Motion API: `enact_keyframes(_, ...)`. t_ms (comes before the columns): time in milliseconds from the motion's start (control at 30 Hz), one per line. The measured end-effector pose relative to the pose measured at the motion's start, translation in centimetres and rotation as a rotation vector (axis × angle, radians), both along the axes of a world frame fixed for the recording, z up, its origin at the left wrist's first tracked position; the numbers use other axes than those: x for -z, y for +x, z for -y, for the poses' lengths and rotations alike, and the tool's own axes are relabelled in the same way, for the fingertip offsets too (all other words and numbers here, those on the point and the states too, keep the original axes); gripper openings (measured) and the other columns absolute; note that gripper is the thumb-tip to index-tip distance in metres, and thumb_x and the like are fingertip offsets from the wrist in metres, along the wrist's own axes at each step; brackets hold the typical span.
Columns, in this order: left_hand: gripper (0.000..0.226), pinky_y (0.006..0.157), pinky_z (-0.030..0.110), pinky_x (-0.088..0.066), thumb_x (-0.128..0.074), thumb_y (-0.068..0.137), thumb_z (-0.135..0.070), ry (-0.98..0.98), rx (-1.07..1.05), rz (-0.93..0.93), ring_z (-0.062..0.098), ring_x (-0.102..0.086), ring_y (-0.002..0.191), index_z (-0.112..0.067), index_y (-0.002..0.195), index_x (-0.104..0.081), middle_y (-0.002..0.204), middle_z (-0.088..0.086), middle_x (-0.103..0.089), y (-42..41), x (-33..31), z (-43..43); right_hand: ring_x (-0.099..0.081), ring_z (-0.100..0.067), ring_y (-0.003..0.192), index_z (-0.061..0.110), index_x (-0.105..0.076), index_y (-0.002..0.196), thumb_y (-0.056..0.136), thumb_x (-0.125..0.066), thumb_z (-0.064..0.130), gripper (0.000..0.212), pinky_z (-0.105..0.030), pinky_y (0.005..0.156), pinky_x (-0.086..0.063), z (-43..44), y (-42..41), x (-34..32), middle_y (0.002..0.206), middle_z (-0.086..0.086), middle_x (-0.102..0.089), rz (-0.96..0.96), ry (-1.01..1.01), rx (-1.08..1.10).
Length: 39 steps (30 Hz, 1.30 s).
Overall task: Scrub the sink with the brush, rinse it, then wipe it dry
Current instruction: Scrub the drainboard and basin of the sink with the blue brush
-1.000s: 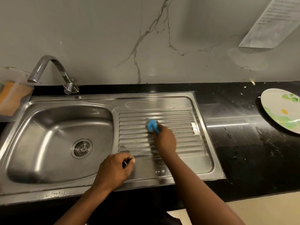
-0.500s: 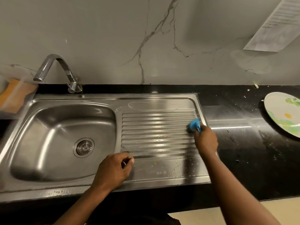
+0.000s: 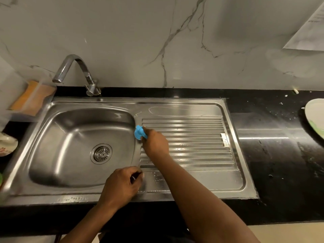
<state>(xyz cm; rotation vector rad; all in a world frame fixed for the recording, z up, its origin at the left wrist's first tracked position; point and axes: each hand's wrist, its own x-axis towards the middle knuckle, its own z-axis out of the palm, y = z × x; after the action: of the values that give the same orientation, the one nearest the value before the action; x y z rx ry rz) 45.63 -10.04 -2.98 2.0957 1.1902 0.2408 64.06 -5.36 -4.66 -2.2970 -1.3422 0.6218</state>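
Brush (image 3: pixel 139 132) sweeping back left across drainboard (image 3: pixel 192 137), right grip (image 3: pixel 155 143) clenching it; left grip (image 3: pixel 122 185) curled on sink rim (image 3: pixel 70 199) (holding anything? can't tell). Scrubbing still going.

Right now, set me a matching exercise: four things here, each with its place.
Things: 1 brush; 2 tap; 3 plate; 4 drain.
Places: a counter's right end; b behind the basin; c in the right hand; d basin floor.
Pairs: 1c, 2b, 3a, 4d.
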Motion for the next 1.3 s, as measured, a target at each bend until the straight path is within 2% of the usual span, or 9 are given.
enact_keyframes(100, 0.009, 0.063, 0.015, -0.049, -0.069, 0.094, -0.041, 0.002, 0.009, -0.002, -0.004, -0.066, 0.076, -0.038, 0.085, -0.072, 0.075, -0.025, -0.069, 0.1, 0.4, 0.0, -0.072, -0.023, 0.097, 0.032, -0.053, 0.148, 0.104, -0.058, 0.033, 0.045, -0.037, 0.079, -0.058, 1.7, 2.4, 0.2, 0.117, -0.003, -0.074, 0.036, 0.014, 0.027)
enact_keyframes(300, 0.008, 0.067, 0.016, -0.054, -0.070, 0.094, -0.041, 0.001, 0.029, 0.024, -0.007, -0.066, 0.077, -0.037, 0.093, -0.077, 0.080, -0.027, -0.071, 1.1, 0.2, -0.4, -0.058, -0.005, 0.067, 0.025, -0.069, 0.122, 0.105, -0.056, 0.036, 0.023, -0.024, 0.054, -0.039, 9.7, 15.1, 0.4, 0.081, 0.010, -0.065, 0.096, 0.040, 0.430)
enact_keyframes(467, 0.007, 0.066, 0.012, -0.050, -0.070, 0.094, -0.041, -0.007, 0.033, 0.035, -0.007, -0.067, 0.077, -0.037, 0.093, -0.077, 0.080, -0.027, -0.071, 1.2, 0.2, -0.2, -0.064, -0.022, 0.088, 0.018, -0.066, 0.131, 0.104, -0.058, 0.024, 0.029, -0.037, 0.074, -0.053, 12.6, 21.2, -0.9, 0.108, -0.009, -0.073, 0.090, -0.012, 0.688)
enact_keyframes(633, 0.008, 0.066, 0.020, -0.056, -0.071, 0.093, -0.041, -0.004, 0.001, 0.030, -0.006, -0.067, 0.075, -0.036, 0.090, -0.076, 0.079, -0.026, -0.071, 1.0, 0.3, -0.3, -0.059, -0.009, 0.074, 0.023, -0.069, 0.120, 0.107, -0.053, 0.029, 0.022, -0.027, 0.062, -0.041, 6.5, 11.9, -0.3, 0.090, 0.004, -0.068, 0.007, 0.061, 0.511)
enact_keyframes(767, 0.008, 0.065, 0.023, -0.056, -0.071, 0.093, -0.041, -0.013, -0.013, 0.029, -0.005, -0.066, 0.072, -0.035, 0.090, -0.076, 0.076, -0.026, -0.070, 0.9, 0.0, -0.3, -0.069, -0.021, 0.094, 0.031, -0.050, 0.149, 0.105, -0.053, 0.021, 0.045, -0.035, 0.079, -0.056, 0.7, 2.6, 0.1, 0.111, 0.000, -0.071, -0.059, 0.025, 0.190)
enact_keyframes(867, 0.008, 0.065, 0.024, -0.057, -0.070, 0.093, -0.040, -0.014, -0.033, 0.026, -0.005, -0.066, 0.072, -0.035, 0.090, -0.076, 0.076, -0.026, -0.070, 0.9, -0.3, -0.7, -0.070, -0.025, 0.098, 0.029, -0.044, 0.155, 0.103, -0.056, 0.015, 0.055, -0.036, 0.084, -0.058, -1.0, 0.7, -0.6, 0.118, -0.006, -0.069, -0.030, -0.020, 0.067)
enact_keyframes(1000, 0.008, 0.065, 0.023, -0.056, -0.070, 0.093, -0.039, 0.006, -0.034, 0.036, -0.004, -0.067, 0.073, -0.036, 0.087, -0.075, 0.076, -0.027, -0.070, 1.1, -0.1, -1.1, -0.070, -0.018, 0.085, 0.032, -0.054, 0.147, 0.105, -0.055, 0.028, 0.041, -0.040, 0.076, -0.062, 1.8, 5.7, 0.3, 0.105, 0.002, -0.072, -0.063, 0.024, 0.182)
enact_keyframes(1133, 0.008, 0.065, 0.021, -0.056, -0.070, 0.094, -0.040, -0.004, -0.005, 0.035, -0.005, -0.066, 0.074, -0.037, 0.088, -0.075, 0.076, -0.027, -0.070, 1.5, 0.1, -1.3, -0.067, -0.014, 0.076, 0.027, -0.068, 0.120, 0.105, -0.056, 0.036, 0.020, -0.030, 0.060, -0.050, 7.6, 14.9, 0.3, 0.090, 0.003, -0.071, 0.010, 0.057, 0.422)
enact_keyframes(1300, 0.011, 0.063, 0.021, -0.054, -0.070, 0.094, -0.039, 0.001, 0.009, 0.040, -0.004, -0.066, 0.072, -0.038, 0.083, -0.073, 0.076, -0.028, -0.069, 2.0, 0.0, -1.4, -0.058, -0.022, 0.082, 0.019, -0.066, 0.134, 0.104, -0.058, 0.024, 0.031, -0.032, 0.070, -0.041, 12.4, 23.3, -1.1, 0.111, -0.012, -0.073, 0.129, -0.038, 0.671)
